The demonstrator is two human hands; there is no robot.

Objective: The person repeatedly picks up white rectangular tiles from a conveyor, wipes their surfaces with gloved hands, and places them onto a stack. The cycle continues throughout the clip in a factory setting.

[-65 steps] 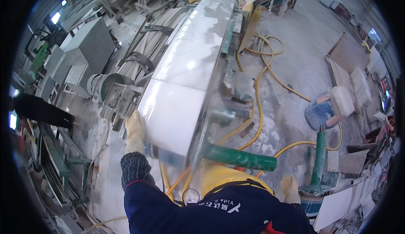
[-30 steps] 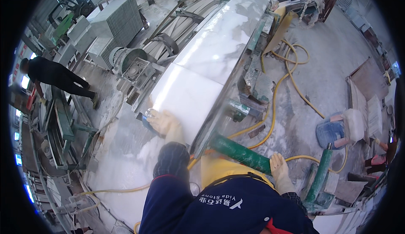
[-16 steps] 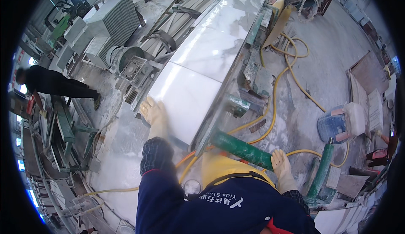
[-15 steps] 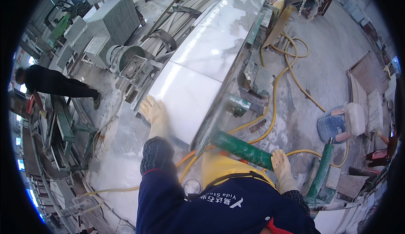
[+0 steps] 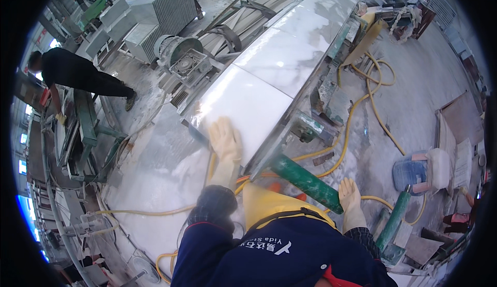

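Observation:
My left hand (image 5: 225, 139), in a cream rubber glove, lies flat with fingers stretched on the near end of a white polished stone slab (image 5: 253, 98). The slab rests on a long bed, with a second white slab (image 5: 290, 38) behind it and a thin seam between them. At the end of a green roller (image 5: 308, 183) is my right hand (image 5: 349, 196), gloved alike, fingers extended and nothing visible in them. I cannot tell whether it touches the roller. The roller juts out to the right from the bed's near end.
A dusty motor (image 5: 181, 54) sits left of the bed. Yellow hoses (image 5: 357, 105) loop over the floor on the right, near a blue container (image 5: 409, 173) and another green roller (image 5: 394, 217). Another person (image 5: 77, 72) bends over a metal frame at far left.
My left hand has slid from the slab's left edge toward its near end. My right hand's fingers have come off the top of the green roller's end. The whole view has shifted slightly.

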